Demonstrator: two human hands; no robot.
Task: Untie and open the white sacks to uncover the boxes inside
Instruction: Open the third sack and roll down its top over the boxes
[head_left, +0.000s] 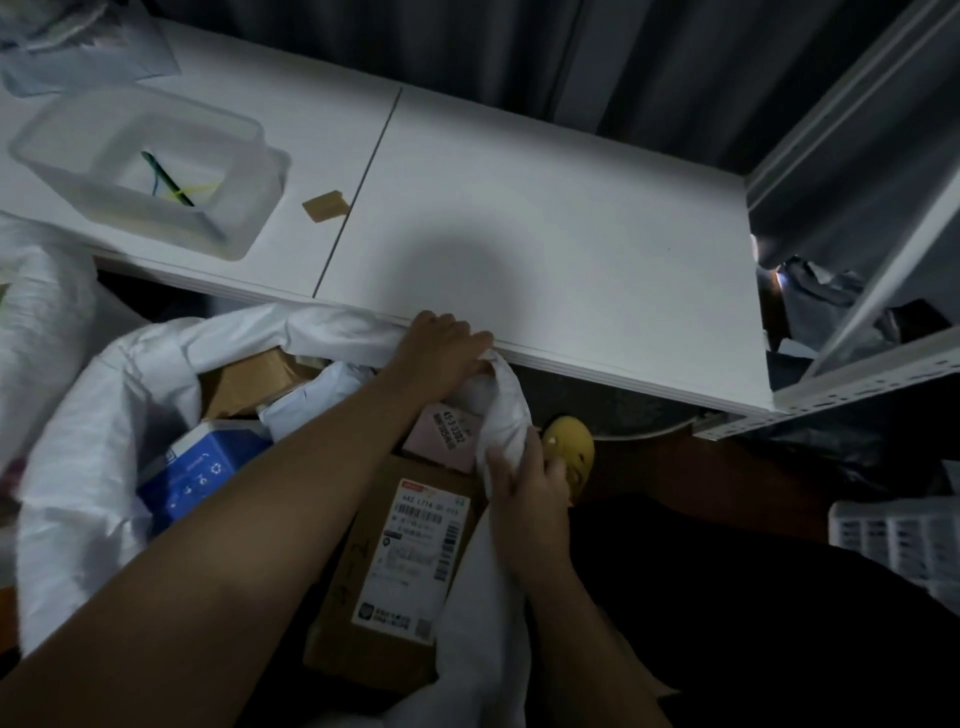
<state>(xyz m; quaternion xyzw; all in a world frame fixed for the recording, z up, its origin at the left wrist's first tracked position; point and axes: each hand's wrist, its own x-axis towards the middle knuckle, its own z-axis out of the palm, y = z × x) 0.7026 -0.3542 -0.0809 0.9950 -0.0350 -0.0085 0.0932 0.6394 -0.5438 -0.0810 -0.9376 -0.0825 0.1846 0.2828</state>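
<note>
A white woven sack (88, 436) stands open on the floor below the table edge. Inside it lie a brown cardboard box with a shipping label (400, 566), a blue box (202, 467), a pink parcel (441, 436) and another brown box (249, 382). My left hand (441, 345) grips the sack's far rim against the table edge. My right hand (524, 480) holds the rim's right side, fingers curled round the cloth.
A white table (545, 234) runs across the view, with a clear plastic bin (150, 166) holding coloured ties and a small tan block (324, 206). A second white sack (36, 291) is at left. A metal shelf frame (857, 374) stands right; a yellow shoe (571, 452) is on the floor.
</note>
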